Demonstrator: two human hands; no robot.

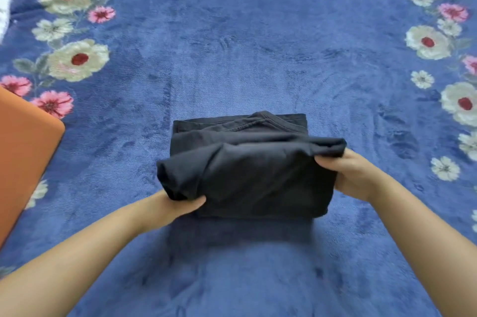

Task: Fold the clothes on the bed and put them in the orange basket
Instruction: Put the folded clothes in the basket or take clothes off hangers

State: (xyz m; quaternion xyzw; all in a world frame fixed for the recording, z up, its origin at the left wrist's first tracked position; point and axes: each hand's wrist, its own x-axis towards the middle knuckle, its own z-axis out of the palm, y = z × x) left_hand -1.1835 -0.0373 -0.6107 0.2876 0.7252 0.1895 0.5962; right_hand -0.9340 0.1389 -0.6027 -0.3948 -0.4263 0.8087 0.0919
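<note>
Blue and soft, the bed blanket (232, 45) has big flowers down both sides. On it, in the middle, lies a dark shirt (247, 169), already folded small. The left hand (180, 207) grips its near left corner, and the right hand (346, 174) pinches its right edge, lifting the near half. This looks like the last fold. Next, that half should go over the far half, flat. Then the shirt goes into the orange basket (23, 156), near on the left.

hands: 2 — left hand (180, 207), right hand (351, 174) | black garment (258, 174): 1 | orange basket (23, 156): 1 | blanket (258, 45): 1
</note>
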